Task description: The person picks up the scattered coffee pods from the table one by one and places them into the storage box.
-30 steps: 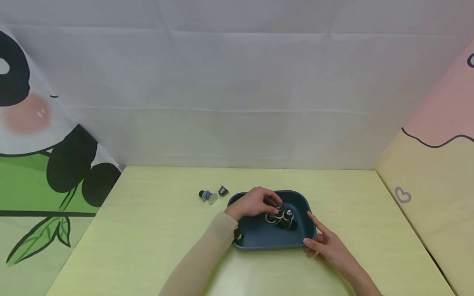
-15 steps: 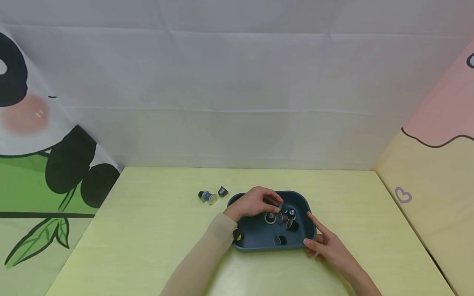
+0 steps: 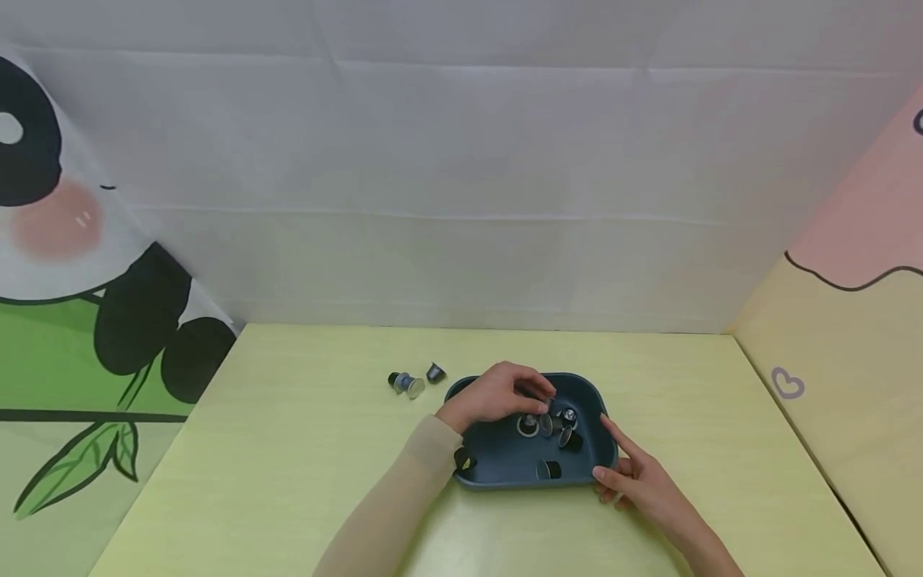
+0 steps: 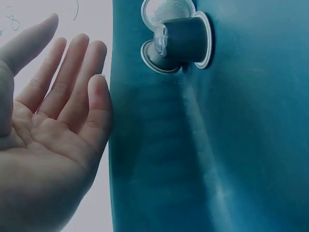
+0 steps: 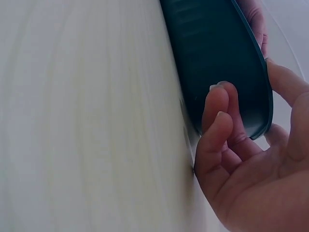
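A dark blue-green tray [image 3: 497,481] stands on the table with several coffee capsules in it. In the head view, two dark capsules [image 3: 570,438] [image 3: 528,425] lie near its middle, and another capsule [image 3: 548,470] lies by the near wall. My left hand [image 3: 497,393] hovers over the tray's far left part, fingertips close above the capsules. The left wrist view shows that hand [image 4: 58,121] with fingers relaxed and nothing between them, a silver-rimmed capsule [image 4: 186,38] beyond. My right hand [image 3: 638,485] holds the tray's right end, its lower fingers [image 5: 215,128] curled against the tray.
Left of the tray, on the pale yellow table [image 3: 303,449], lie a pair of capsules end to end [image 3: 407,385] and a single dark capsule [image 3: 436,373]. A grey-white cloth wall [image 3: 461,256] rises behind, with printed panels [image 3: 829,385] at both sides.
The clustered capsules have spread apart under my left hand, one now lying separately at the tray's near wall. Both hands have stayed nearly in place.
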Available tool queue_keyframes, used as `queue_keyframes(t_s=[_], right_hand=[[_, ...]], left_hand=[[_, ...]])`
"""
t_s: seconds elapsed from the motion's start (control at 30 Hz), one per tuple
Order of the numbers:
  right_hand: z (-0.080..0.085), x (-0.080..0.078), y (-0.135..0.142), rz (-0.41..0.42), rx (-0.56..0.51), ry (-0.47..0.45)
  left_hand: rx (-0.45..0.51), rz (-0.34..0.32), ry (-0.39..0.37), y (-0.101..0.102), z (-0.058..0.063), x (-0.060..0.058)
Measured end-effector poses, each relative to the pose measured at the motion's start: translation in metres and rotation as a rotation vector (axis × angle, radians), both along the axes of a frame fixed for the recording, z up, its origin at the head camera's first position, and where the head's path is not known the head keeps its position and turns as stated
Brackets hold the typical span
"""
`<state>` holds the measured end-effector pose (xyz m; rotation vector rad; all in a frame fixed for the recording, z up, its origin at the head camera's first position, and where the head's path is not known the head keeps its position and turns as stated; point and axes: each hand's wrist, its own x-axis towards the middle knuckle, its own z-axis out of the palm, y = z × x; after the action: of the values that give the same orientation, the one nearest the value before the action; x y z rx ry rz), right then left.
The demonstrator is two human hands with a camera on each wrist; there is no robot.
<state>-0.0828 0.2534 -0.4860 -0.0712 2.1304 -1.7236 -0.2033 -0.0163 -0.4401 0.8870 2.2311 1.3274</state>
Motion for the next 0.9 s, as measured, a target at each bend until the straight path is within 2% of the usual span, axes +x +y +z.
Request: queue_keyframes(t_s=[0.4,0.67,0.9], right_hand=[[0.002,0.001,0.0,0.003,0.009,0.002],[0.0,0.001,-0.001,-0.015,0.016,-0.018],[0.001,0.002,-0.002,-0.016,0.01,-0.023]], left_hand=[[0.065,0.006,-0.009,-0.004,0.012,0.002],[0.083,0.005,0.026,-0.01,0.026,0.003],[0.079,0.002,0.088,-0.02,0.034,0.001]])
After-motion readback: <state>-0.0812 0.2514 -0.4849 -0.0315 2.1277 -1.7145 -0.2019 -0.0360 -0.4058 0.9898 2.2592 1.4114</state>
